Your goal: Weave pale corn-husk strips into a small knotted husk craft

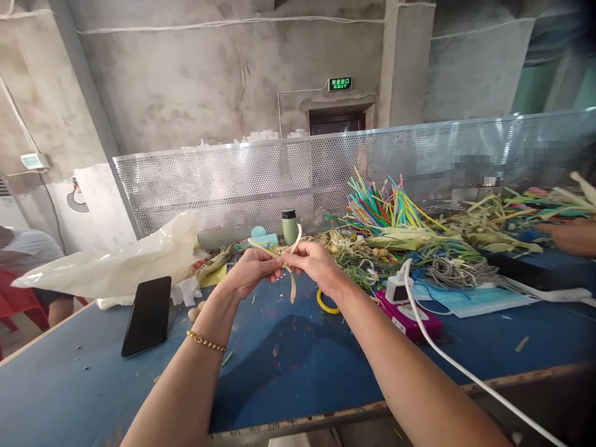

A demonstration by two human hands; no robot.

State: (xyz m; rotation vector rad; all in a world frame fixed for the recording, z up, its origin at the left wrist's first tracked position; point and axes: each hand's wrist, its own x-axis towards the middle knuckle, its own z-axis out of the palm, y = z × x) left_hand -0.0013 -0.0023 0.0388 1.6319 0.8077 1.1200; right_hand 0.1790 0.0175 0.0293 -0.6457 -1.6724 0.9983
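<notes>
Both my hands meet above the middle of the blue table (pixel 261 385), fingers pinched on pale strips of what looks like corn husk (pixel 293 288). My left hand (pixel 254 270), with a gold bead bracelet (pixel 205 340) on its wrist, grips the strips from the left. From the right, my right hand (pixel 314 264) pinches them where they cross. One strip end sticks up and another hangs down below the fingers. A green bottle with a black lid (pixel 289 227) stands just behind my hands. Near my right wrist lies a yellow ring (pixel 328 302).
A black phone (pixel 147 316) and a plastic bag (pixel 116 261) lie to the left. On the right are colourful pipe cleaners (pixel 386 205), tangled husks and cords, a magenta power strip (pixel 410 313) with a white cable, and a blue mask (pixel 475 300). Another person's hand (pixel 572 236) shows far right.
</notes>
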